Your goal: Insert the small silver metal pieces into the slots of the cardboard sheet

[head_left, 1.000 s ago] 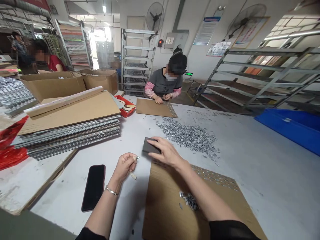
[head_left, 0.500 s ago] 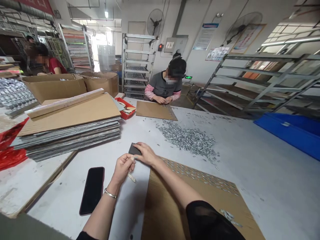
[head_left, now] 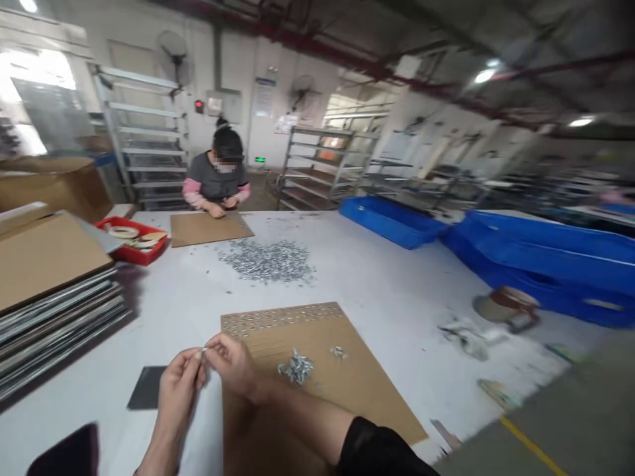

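My left hand [head_left: 179,383] and my right hand [head_left: 232,362] meet at the fingertips, both pinching. Between them is a small pale silvery piece [head_left: 204,351], mostly covered by the fingers. A flat dark grey block [head_left: 145,389] lies on the table beside my left hand. Under my right forearm is a brown cardboard sheet [head_left: 347,390], with rows of small leaf-shaped silver pieces [head_left: 282,317] along its far edge. A small heap of loose silver pieces [head_left: 297,367] and a smaller cluster [head_left: 338,353] rest on the sheet.
A large spread of silver pieces [head_left: 270,260] covers the table's middle. Across it, a co-worker [head_left: 218,172] handles another cardboard sheet [head_left: 208,229]. Stacked boards [head_left: 54,264], a red tray [head_left: 141,254] and a phone [head_left: 69,456] are leftward; blue bins [head_left: 391,221] and a mug [head_left: 506,305] are rightward.
The view has swung right. My right hand has come off the dark block, and its fingertips now pinch together with my left. The pale strip under my left hand no longer shows.
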A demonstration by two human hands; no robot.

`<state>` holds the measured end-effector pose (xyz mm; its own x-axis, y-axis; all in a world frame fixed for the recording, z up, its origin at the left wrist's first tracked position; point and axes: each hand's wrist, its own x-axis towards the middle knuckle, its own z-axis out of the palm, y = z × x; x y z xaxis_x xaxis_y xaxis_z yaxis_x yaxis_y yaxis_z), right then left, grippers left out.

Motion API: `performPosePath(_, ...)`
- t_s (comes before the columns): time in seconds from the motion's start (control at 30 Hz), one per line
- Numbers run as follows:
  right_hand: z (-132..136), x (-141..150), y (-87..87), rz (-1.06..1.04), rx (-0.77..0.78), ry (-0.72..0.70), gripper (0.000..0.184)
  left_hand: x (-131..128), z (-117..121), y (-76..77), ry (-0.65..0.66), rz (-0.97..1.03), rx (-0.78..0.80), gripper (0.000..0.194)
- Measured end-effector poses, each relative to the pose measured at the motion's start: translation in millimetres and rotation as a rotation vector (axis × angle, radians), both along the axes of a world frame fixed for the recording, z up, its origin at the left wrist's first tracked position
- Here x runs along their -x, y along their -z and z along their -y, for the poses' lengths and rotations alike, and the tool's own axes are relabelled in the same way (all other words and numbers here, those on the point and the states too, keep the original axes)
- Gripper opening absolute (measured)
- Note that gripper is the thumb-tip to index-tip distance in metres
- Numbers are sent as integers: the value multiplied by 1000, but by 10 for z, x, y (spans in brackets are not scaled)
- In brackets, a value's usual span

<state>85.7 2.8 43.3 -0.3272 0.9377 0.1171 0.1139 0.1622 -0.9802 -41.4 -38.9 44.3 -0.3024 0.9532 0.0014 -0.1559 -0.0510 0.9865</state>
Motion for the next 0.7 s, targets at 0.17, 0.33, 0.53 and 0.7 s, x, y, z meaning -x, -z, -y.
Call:
performPosePath(0.17, -127, -356, 139, -261, 285, 16, 44, 18, -85, 63, 176, -279, -6, 41)
performPosePath(0.33, -185, -1081, 126, -192, 328, 172, 42, 292, -86, -82, -93, -795, -2, 28)
performPosePath(0.53, -57, -1384, 67, 238, 115, 45, 20, 545, 124, -457, 6, -1093, 140, 23)
performPosePath(0.7, 198, -1026, 48, 598, -323, -336, 12, 635, 542, -512, 77, -1309, 279, 17)
